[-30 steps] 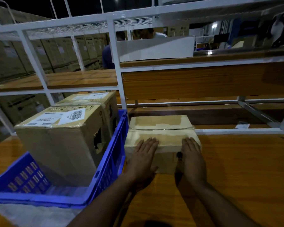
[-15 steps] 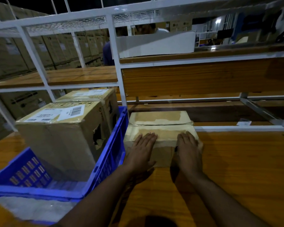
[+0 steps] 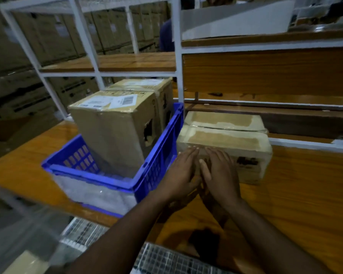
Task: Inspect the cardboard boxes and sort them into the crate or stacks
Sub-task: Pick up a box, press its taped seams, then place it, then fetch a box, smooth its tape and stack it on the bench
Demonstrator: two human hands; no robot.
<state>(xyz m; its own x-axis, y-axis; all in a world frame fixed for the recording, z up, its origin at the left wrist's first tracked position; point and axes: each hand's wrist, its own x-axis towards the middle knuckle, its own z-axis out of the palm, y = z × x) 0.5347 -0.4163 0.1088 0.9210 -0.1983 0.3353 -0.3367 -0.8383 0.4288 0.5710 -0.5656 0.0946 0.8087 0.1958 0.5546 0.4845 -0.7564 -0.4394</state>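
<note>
A low taped cardboard box (image 3: 232, 137) lies on the wooden table (image 3: 297, 194), right of a blue plastic crate (image 3: 156, 161). My left hand (image 3: 180, 173) and my right hand (image 3: 220, 173) lie side by side with straight fingers against the box's near face, close to its left end. Inside the crate stands a tall cardboard box (image 3: 115, 127) with a white barcode label and a torn hole in its right side. A second labelled box (image 3: 156, 89) stands behind it.
A white metal rack (image 3: 178, 56) with wooden shelves rises behind the table. Stacked cartons (image 3: 28, 56) fill the far left. A person stands behind the rack. A wire mesh surface (image 3: 147, 258) lies below the table's near edge.
Both hands have slid left and closer together, from the top front edge down onto the near face. The camera has turned, so the scene sits further right.
</note>
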